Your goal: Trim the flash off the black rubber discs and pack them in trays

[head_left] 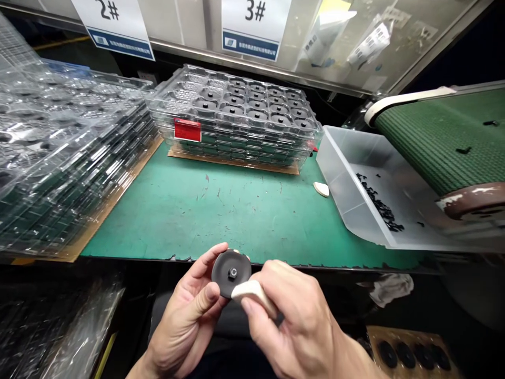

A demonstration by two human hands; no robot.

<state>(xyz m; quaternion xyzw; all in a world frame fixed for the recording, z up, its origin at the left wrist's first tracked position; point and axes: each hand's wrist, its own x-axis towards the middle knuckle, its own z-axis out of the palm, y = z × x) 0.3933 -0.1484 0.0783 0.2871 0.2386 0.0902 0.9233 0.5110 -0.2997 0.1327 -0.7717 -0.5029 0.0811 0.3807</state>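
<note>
So, what stands entered at the hands?

Item one: left hand (185, 321), partly closed; thumb and fingers pinch a black round disc (223, 273) by its rim; the disc is held just in front of the near edge of a green work mat (189, 221); it looks tilted to offer its face, with a small central stud (233, 272), to the other hand.

And item two?

Right hand (294, 321), fingers (256, 321) curled firmly around a cream wedge-shaped piece (252, 292); its material cannot be told; it touches the disc's lower rim, seemingly braced there for rubbing or scraping.

Anything similar nearby?

A second cream wedge-shaped piece (321, 189) lies on the mat, just beside a translucent plastic bin (347, 179); the bin sits under the end of a green conveyor belt (442, 137), apparently placed to catch the black plastic scraps (379, 202) inside it.

Stock?

Clear blister trays (236, 113) stand stacked on a cardboard sheet (232, 163), with black discs in their pockets; a taller stack of clear trays (67, 152) stands to the left; a tray of black discs (410, 352) lies at lower right.
</note>
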